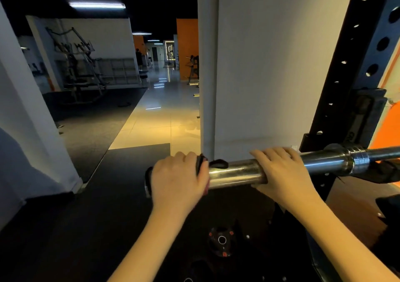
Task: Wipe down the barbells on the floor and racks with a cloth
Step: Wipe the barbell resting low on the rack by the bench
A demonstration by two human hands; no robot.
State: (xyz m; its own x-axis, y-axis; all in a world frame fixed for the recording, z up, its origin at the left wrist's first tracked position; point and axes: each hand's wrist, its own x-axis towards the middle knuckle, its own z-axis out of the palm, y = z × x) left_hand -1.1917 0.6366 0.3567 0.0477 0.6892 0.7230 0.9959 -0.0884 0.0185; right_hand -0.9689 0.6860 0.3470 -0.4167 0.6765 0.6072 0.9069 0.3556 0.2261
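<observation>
A chrome barbell (236,173) lies across a black rack upright (355,69), its sleeve pointing left toward me. My left hand (177,177) grips a dark cloth (217,163) wrapped round the very end of the sleeve; folds of the cloth stick out between my fingers and at the far left. My right hand (283,169) curls over the sleeve further right, just before the collar (355,159). The thinner shaft runs off the right edge.
A white pillar (259,65) stands right behind the bar. A black weight plate (220,240) lies on the dark rubber floor below my arms. Tiled corridor, machines and a distant person are at the back left. Orange wall at right.
</observation>
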